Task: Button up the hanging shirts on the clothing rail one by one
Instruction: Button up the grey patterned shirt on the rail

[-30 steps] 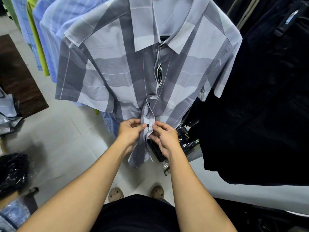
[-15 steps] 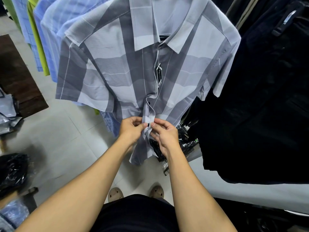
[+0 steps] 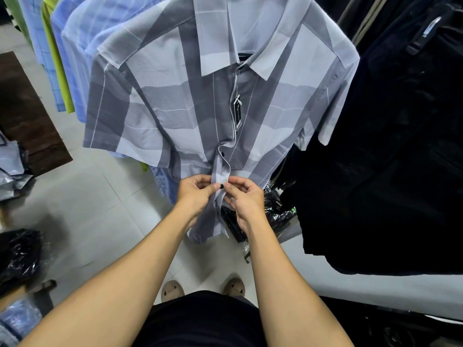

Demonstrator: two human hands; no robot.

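Observation:
A grey and pale checked short-sleeved shirt hangs in front of me, with a black tag dangling at its chest. Low on its front placket sits a small black button. My left hand pinches the placket just left of that button. From the right, my right hand pinches the other edge of the placket against it. Another black button shows higher up, and the placket gapes open above it.
Blue and green shirts hang behind on the left. Dark garments hang close on the right. Plastic-wrapped bundles lie on the tiled floor at left, with a brown mat beyond. My sandalled feet show below.
Both hands have shifted slightly up the placket with the fabric. The black button now shows between my thumbs.

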